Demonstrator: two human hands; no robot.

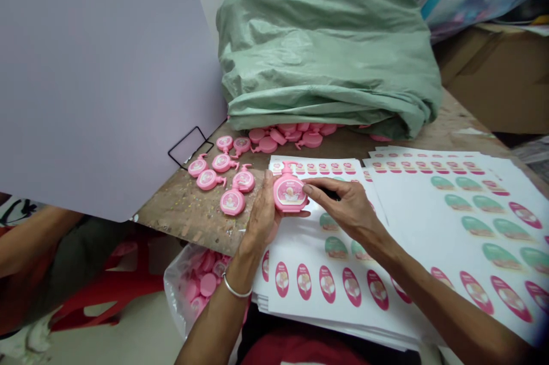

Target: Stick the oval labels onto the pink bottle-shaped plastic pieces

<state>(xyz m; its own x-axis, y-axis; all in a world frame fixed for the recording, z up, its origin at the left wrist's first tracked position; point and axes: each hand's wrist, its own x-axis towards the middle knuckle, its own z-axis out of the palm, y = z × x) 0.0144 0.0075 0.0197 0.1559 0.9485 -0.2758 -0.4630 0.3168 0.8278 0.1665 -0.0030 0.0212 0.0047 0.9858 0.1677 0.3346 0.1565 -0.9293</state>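
**Dark red cloth garment nearest, flat pink plastic pump bottle held up beyond it**

The left hand, with a silvery bangle at its wrist, grasps the bottle upright, above a stack of white paper sheets printed with pink and green labels. The right hand touches the bottle's right edge with its fingertips; whether they pinch it, I cannot tell. Similar pink bottles lie leftward on the worn brown table.

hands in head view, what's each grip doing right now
Left hand: holding the pink pump bottle.
Right hand: fingertips at the bottle's right edge; whether closed can't be told.
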